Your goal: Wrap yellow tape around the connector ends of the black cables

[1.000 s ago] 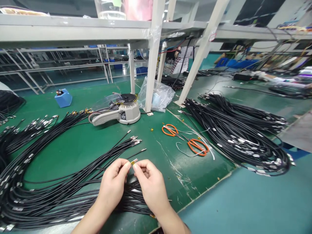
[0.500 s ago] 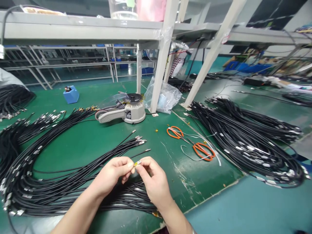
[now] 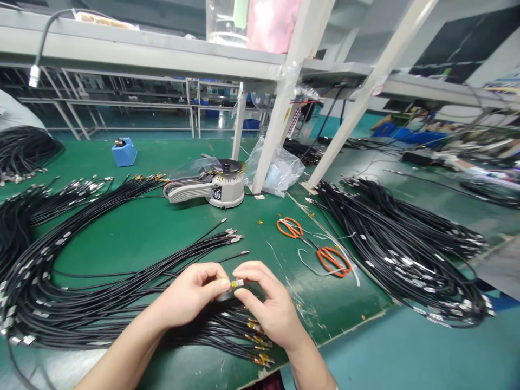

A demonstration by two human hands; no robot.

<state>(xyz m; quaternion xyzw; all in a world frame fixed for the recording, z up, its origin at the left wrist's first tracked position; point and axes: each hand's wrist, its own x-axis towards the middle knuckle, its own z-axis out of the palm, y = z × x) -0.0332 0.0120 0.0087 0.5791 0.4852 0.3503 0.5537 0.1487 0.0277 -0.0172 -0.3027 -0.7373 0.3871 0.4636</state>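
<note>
My left hand (image 3: 195,295) pinches a black cable just behind its end, where a small metal connector (image 3: 239,283) wrapped with yellow tape (image 3: 233,284) sticks out past the fingertips. My right hand (image 3: 270,303) is close by on the right, its thumb and forefinger parted around the connector's tip and not closed on it. Beneath both hands lies a bundle of black cables (image 3: 146,311), curving round from the left. Several cable ends with yellow tape (image 3: 260,342) show below my right hand. Other bare metal ends (image 3: 233,235) point right, beyond my left hand.
A grey tape dispenser (image 3: 227,189) stands on the green table (image 3: 134,233), left of a clear plastic bag (image 3: 280,170). Two orange-handled scissors (image 3: 333,261) lie right of my hands. Coiled cables (image 3: 398,244) sit further right. A shelf post (image 3: 280,108) rises behind; a blue holder (image 3: 124,153) is back left.
My right thumb and forefinger have parted from the taped connector, while my left hand keeps its pinch. The view has turned slightly left, and taped cable ends under my right hand have come into sight.
</note>
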